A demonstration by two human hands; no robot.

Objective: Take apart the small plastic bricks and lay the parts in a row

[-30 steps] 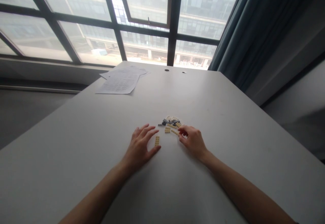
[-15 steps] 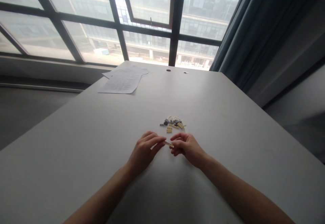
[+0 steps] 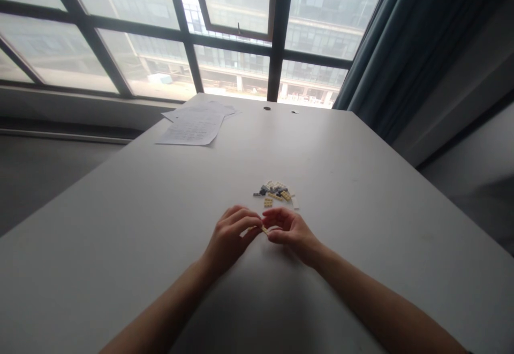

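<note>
My left hand (image 3: 233, 231) pinches a small tan building-brick piece (image 3: 264, 230) between thumb and fingertips. From the other side my right hand (image 3: 292, 234) closes on the same piece, thumb below and fingers curled above it. Most of the piece is hidden by the fingers. Just beyond both hands lies a small pile of white, grey and tan building bricks (image 3: 275, 188). A tan studded brick (image 3: 267, 203) sits at the near edge of this pile, and a white flat piece (image 3: 296, 202) lies to its right.
The white table (image 3: 168, 204) spreads out around my hands. Printed paper sheets (image 3: 193, 126) lie at its far left. Two small round fittings are set near the far edge, below a window. A dark curtain (image 3: 385, 59) hangs at the right.
My right fingers have shifted left and closed in nearer to my left fingertips. The tan piece has turned and less of it shows. A white flat piece by the pile is now uncovered.
</note>
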